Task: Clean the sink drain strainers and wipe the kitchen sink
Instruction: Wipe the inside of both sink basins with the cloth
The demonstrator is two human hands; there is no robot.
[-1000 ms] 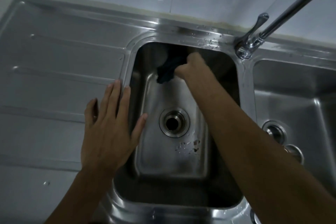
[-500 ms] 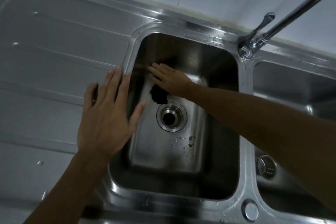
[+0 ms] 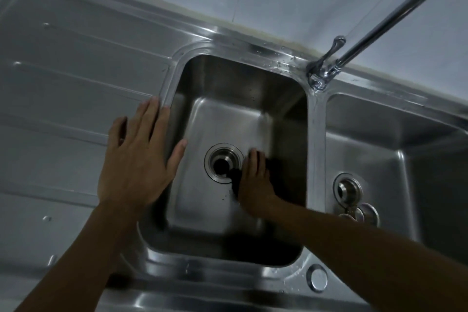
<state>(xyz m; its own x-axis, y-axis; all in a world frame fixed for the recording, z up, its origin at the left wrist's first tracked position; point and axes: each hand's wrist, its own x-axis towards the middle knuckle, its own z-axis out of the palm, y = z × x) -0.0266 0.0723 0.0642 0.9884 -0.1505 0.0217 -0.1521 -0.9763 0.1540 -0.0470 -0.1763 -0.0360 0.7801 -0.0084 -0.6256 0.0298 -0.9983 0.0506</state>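
Observation:
A stainless steel sink has a left basin (image 3: pixel 228 88) with an open round drain (image 3: pixel 222 162) in its floor. My right hand (image 3: pixel 255 182) lies flat on the basin floor just right of that drain, pressing a dark cloth (image 3: pixel 276 172) under its palm and fingers; part of the cloth pokes out toward the drain. My left hand (image 3: pixel 140 157) rests flat with fingers spread on the basin's left rim and the drainboard (image 3: pixel 71 78), holding nothing. In the right basin (image 3: pixel 395 129) a second drain (image 3: pixel 347 189) holds a metal strainer.
A chrome tap (image 3: pixel 329 68) stands on the rim between the two basins; its long spout (image 3: pixel 395 18) runs up to the right. Loose round metal parts (image 3: pixel 362 213) lie beside the right drain. A round metal cap (image 3: pixel 316 278) sits on the front rim. Tiled wall lies behind.
My right hand has slid the cloth from the back wall, across the floor left of the drain, to the drain's right side. The left hand has stayed on the rim.

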